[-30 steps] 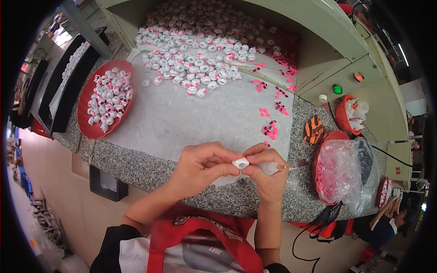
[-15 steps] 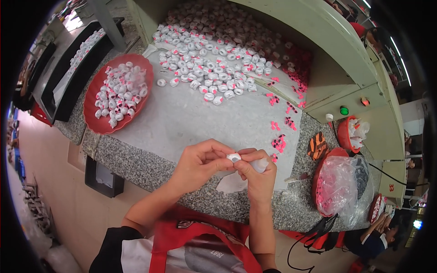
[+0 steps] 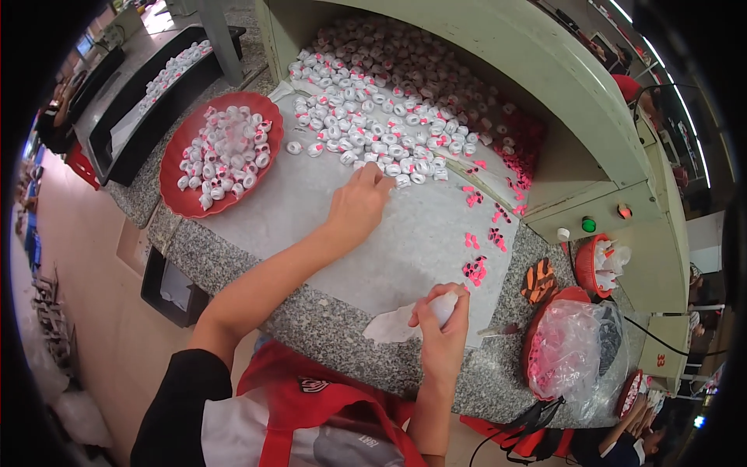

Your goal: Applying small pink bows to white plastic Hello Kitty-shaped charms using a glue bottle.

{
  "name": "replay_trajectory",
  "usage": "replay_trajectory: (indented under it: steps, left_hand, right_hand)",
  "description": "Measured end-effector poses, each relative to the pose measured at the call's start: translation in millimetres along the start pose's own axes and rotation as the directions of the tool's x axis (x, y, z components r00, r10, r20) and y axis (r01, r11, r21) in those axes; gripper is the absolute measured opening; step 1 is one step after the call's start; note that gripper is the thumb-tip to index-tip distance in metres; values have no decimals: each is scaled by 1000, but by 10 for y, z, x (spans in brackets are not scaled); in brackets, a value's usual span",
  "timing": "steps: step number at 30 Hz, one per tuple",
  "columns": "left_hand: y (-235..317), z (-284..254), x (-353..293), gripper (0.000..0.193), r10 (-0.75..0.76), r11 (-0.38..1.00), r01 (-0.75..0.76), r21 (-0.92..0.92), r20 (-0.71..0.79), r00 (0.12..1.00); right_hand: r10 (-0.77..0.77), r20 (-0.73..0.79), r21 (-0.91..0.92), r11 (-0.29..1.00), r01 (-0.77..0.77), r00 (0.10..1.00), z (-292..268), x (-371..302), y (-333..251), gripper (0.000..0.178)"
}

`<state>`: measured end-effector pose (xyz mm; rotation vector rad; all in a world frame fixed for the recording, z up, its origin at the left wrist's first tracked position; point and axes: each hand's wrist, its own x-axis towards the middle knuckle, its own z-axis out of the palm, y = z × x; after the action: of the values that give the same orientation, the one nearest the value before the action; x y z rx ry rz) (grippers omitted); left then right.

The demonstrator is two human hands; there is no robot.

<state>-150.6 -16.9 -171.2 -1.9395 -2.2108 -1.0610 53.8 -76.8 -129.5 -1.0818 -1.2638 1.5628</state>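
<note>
My left hand [image 3: 360,204] reaches out to the near edge of a pile of small white ring-like pieces [image 3: 401,148] with pink bits on them. Its fingers are drawn together at the pile; whatever they hold is hidden behind them. Closer to me, my right hand [image 3: 442,331] wraps round a small translucent white squeeze bottle [image 3: 444,307]. Beside that hand a crumpled white cloth or paper [image 3: 391,325] lies at the front of the pale sheet [image 3: 334,268]. Several small pink pieces [image 3: 474,270] are scattered on the sheet's right side.
At left stands a red scalloped bowl [image 3: 173,175] of white pieces, with a black tray [image 3: 101,148] beyond. A green metal cabinet [image 3: 599,101] arches over the pile. To the right are an orange basket [image 3: 585,268], a striped cloth [image 3: 538,280] and a plastic-covered red bowl [image 3: 531,342].
My hands have come apart from the small white piece they held together. The left has moved away to the pile; the right has dropped slightly nearer me, still gripping the bottle.
</note>
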Motion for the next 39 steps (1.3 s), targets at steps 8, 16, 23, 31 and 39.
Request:
replay_trajectory:
  steps: [8, 16, 23, 31, 39]
  left_hand:
    - [504, -512, -231, 31, -145, -238, 654, -718, 692, 707]
    - [858, -568, -565, 29, -80, 633, 22, -774, -37, 996]
    - [800, -637, -599, 28, 5, 788, -96, -609, -149, 989]
    - [781, -649, -553, 36, -39, -403, 654, -641, 725, 687]
    - [995, -658, -606, 38, -62, 366, 265, -892, 261, 963]
  right_hand:
    - [-47, -149, 160, 985, 71, 988, -173, -105, -283, 27]
    - [-195, -241, 105, 969, 225, 951, -56, -189, -368, 27]
    - [-205, -228, 65, 972, 225, 952, 15, -183, -303, 25]
    - [-392, -368, -130, 920, 371, 843, -127, -295, -301, 33]
    - [-600, -135, -473, 738, 481, 788, -154, -466, -435, 27]
